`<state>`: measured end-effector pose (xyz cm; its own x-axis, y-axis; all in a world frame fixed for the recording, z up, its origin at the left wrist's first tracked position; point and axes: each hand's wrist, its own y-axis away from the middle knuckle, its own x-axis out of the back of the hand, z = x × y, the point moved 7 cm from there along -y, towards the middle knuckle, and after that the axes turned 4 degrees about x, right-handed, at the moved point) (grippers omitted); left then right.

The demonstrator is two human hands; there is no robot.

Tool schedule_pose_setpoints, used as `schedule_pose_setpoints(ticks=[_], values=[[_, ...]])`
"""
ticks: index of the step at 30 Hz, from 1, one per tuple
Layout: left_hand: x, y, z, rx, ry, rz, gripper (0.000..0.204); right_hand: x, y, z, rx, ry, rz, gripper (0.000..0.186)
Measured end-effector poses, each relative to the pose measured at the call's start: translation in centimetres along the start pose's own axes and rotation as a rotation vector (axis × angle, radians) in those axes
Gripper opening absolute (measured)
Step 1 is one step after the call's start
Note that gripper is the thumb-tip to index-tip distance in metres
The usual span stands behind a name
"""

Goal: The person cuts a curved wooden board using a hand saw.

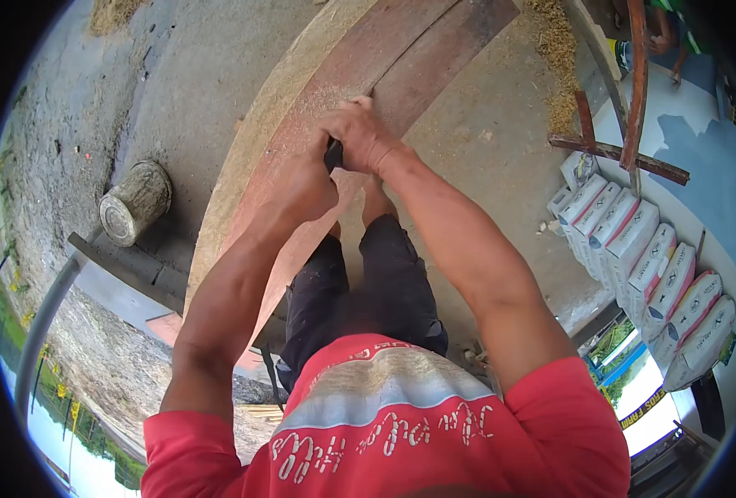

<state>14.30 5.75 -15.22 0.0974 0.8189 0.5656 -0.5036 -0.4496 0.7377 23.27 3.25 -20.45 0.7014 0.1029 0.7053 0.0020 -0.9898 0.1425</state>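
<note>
A wide reddish-brown wooden board [442, 70] slants across in front of me, with pale dust on its surface and a thin dark line running along it toward my hands. My left hand [305, 184] is closed round a dark-handled tool [333, 155], low over the board. Just ahead and to its right, my right hand [358, 133] is also closed at the tool, its fingers curled near the end of the dark line. My hands cover most of the tool, so its kind cannot be made out.
A dirty bucket [135, 203] lies tipped on the concrete at left. At right stand several stacked white bags [625, 224], near rough wooden bars [625, 158]. Tan shavings [555, 62] lie at the top right, with another person's hand [660, 43] beyond.
</note>
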Motion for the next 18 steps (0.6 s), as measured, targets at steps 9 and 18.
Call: schedule_pose_setpoints(ticks=[9,18], values=[[2.1,20.2,-8.5,0.138,0.159,-0.179,0.066,-1.6,7.2,-20.7,0.173,-0.242,0.159,0.012],[-1.1,2.7,-3.2,0.006,0.084,-0.076,0.056,-1.6,1.7,-3.4,0.064,-0.088,0.028,0.02]])
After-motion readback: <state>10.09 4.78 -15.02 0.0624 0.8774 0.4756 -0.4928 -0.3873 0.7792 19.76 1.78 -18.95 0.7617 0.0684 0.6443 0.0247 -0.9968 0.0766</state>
